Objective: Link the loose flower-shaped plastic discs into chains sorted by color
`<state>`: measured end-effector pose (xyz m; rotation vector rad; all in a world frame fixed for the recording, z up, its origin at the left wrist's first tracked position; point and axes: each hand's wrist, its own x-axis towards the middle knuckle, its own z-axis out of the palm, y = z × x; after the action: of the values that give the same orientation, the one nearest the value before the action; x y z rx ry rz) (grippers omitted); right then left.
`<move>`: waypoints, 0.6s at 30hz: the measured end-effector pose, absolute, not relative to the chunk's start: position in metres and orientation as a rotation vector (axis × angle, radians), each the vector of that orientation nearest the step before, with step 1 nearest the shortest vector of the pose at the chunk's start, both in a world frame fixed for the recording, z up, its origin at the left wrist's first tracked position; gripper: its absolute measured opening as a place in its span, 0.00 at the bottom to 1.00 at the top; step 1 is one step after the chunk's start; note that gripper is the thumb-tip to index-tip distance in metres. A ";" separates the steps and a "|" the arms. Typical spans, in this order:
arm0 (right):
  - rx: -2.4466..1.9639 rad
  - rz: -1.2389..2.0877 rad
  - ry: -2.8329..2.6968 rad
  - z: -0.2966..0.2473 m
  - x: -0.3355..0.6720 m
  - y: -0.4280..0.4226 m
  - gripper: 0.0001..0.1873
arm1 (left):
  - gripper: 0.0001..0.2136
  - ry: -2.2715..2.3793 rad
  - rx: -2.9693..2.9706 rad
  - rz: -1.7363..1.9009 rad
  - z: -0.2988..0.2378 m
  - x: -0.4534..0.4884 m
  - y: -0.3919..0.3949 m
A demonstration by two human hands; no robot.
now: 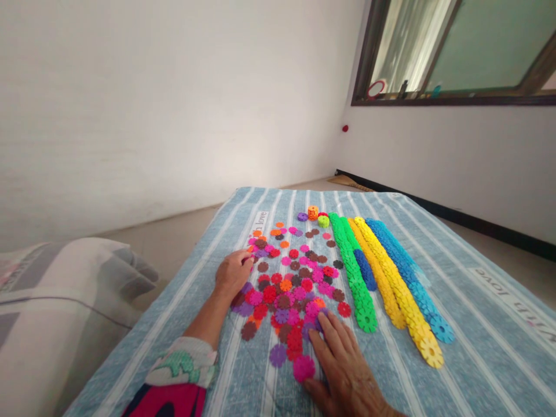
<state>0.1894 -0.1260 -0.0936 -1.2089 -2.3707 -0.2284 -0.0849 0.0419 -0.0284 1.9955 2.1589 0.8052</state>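
Observation:
Loose flower-shaped plastic discs (pixel 297 293) in pink, red, brown, purple, orange and black lie scattered over the striped cloth. At the pile's left edge, my left hand (pixel 233 272) has its fingers pinched together, with the edge of an orange disc (pixel 250 249) showing at the fingertips. My right hand (pixel 345 365) lies palm down at the near right side of the pile, fingers stretched out. Its fingertips touch purple discs (pixel 307 330), and the thumb is beside a magenta disc (pixel 303 368). Whatever lies under the palm is hidden.
Right of the pile run overlapping rows of green (pixel 359 289), yellow (pixel 408 295) and blue discs (pixel 417 284), with a short dark blue row (pixel 365 271) between. Behind stand an orange stack (pixel 313 212), a lime stack (pixel 323 221) and purple discs (pixel 302 216). A covered seat (pixel 65 313) is at left.

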 end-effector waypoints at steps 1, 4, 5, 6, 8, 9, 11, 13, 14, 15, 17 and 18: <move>-1.209 -0.203 -2.382 -0.092 0.187 -0.125 0.31 | 0.15 2.158 1.997 0.800 -0.028 -0.084 0.041; -1.217 -0.110 -2.413 -0.089 0.181 -0.121 0.32 | 0.14 2.167 1.994 0.799 -0.028 -0.084 0.040; -1.229 -0.074 -2.418 -0.088 0.178 -0.119 0.32 | 0.14 2.167 1.996 0.802 -0.028 -0.084 0.039; -1.247 -0.034 -2.416 -0.088 0.175 -0.117 0.33 | 0.14 2.167 1.998 0.806 -0.028 -0.084 0.039; -1.283 0.042 -2.400 -0.086 0.168 -0.112 0.33 | 0.14 2.158 2.007 0.805 -0.029 -0.085 0.039; -1.293 0.074 -2.392 -0.084 0.165 -0.109 0.32 | 0.14 2.154 2.010 0.803 -0.030 -0.085 0.039; -1.301 0.125 -2.387 -0.079 0.157 -0.102 0.31 | 0.13 2.156 2.013 0.810 -0.030 -0.086 0.039; -1.295 0.162 -2.397 -0.072 0.150 -0.094 0.30 | 0.13 2.148 2.029 0.812 -0.030 -0.087 0.039; -1.297 0.176 -2.400 -0.069 0.147 -0.089 0.30 | 0.13 2.142 2.036 0.810 -0.030 -0.087 0.039; -1.302 0.185 -2.400 -0.066 0.143 -0.085 0.30 | 0.13 2.138 2.040 0.804 -0.030 -0.087 0.039; -1.321 0.192 -2.393 -0.061 0.137 -0.076 0.30 | 0.13 2.138 2.034 0.798 -0.030 -0.087 0.039; -1.335 0.193 -2.383 -0.059 0.134 -0.072 0.30 | 0.13 2.142 2.027 0.799 -0.030 -0.087 0.039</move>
<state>0.1338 -0.0718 -0.0592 -1.3351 -2.3827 0.1931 -0.0868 0.0388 -0.0296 2.0270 2.1416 0.7991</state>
